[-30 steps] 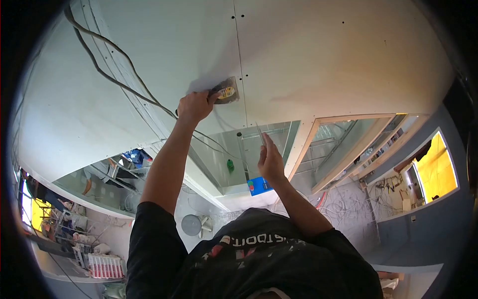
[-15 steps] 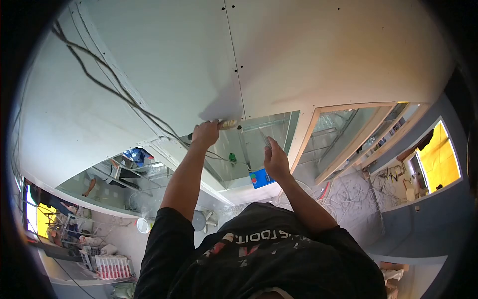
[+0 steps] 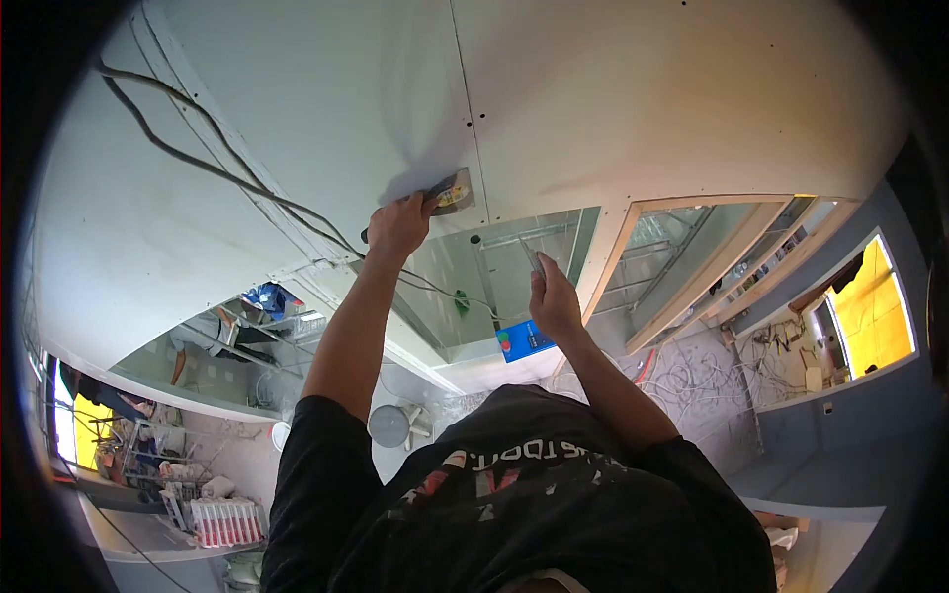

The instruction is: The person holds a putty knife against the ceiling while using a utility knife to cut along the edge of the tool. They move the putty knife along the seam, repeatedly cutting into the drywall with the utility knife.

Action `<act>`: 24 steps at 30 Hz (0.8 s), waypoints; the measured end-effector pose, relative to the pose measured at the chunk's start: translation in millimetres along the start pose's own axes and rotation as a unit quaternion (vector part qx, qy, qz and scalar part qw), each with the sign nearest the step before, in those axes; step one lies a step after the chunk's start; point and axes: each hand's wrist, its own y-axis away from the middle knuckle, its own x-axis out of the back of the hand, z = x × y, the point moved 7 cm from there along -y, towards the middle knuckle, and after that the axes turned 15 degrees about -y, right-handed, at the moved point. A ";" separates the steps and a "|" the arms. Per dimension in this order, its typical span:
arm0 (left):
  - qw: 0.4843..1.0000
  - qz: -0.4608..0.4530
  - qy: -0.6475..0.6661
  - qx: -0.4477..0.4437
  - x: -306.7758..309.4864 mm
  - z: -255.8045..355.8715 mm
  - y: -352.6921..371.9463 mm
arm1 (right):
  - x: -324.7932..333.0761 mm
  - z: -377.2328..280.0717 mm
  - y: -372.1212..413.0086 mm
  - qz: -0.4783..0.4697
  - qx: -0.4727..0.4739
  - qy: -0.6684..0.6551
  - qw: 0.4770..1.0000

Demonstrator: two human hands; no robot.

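Observation:
My left hand [image 3: 398,227] is closed round the dark handle of a putty knife [image 3: 455,193]. The knife's wide, smeared blade lies at the pale board [image 3: 326,109], just left of a narrow seam with dark screw spots. Lower and to the right, my right hand [image 3: 556,298] grips a thin, flat-bladed tool [image 3: 531,253] in front of the opening. That tool's blade points up and to the left, apart from the board; its handle is mostly hidden by the fingers.
Loose cables [image 3: 213,128] hang at the left. A blue box [image 3: 527,341] sits below the opening, with wooden framing [image 3: 618,247] to its right. A grey bucket [image 3: 388,426] stands on the floor. Another person [image 3: 203,331] shows at the left, and tangled cords [image 3: 697,381] lie at the right.
My left hand and its putty knife have moved up along the board, and the blade now shows broad side on. My right hand has risen slightly and shifted right.

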 end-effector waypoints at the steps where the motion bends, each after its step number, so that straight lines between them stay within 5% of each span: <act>1: 1.000 0.001 -0.001 0.000 -1.4 -0.5 -0.1 | 0.4 0.2 -1.6 0.005 0.008 -0.002 1.000; 24: 1.000 0.012 -0.005 0.014 3.4 -2.4 -2.7 | -3.0 8.2 -16.3 0.015 0.015 -0.034 0.999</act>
